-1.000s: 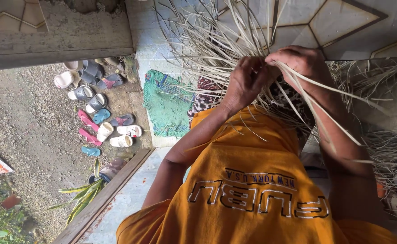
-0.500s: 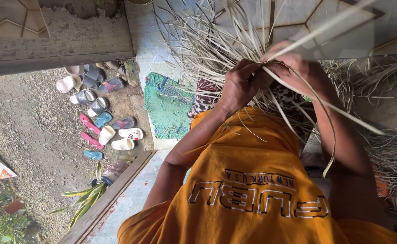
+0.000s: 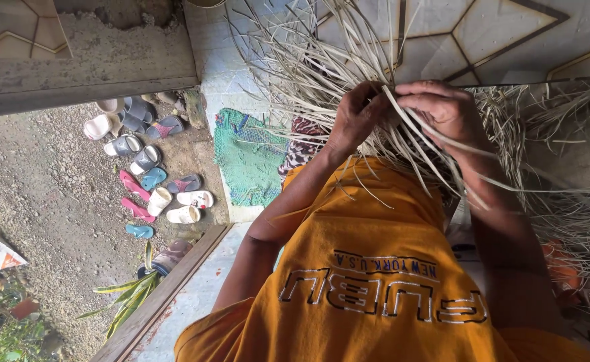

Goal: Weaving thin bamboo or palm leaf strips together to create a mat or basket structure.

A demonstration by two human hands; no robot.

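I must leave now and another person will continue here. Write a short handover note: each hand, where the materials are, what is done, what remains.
Left hand: closed around a bunch of pale dried strips, held in front of the chest.
Right hand: fingers pinch a few long strips that run down to the right over the orange shirt.
Materials: loose strips fan out above and to the right of both hands.
Done: strips gathered where the hands meet; any woven part is hidden.
Left: most strips lie loose.

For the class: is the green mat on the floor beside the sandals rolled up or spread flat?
Spread flat. The green mat lies open on the tiled floor, its whole surface showing, with no roll or fold visible; the sandals lie beside it.
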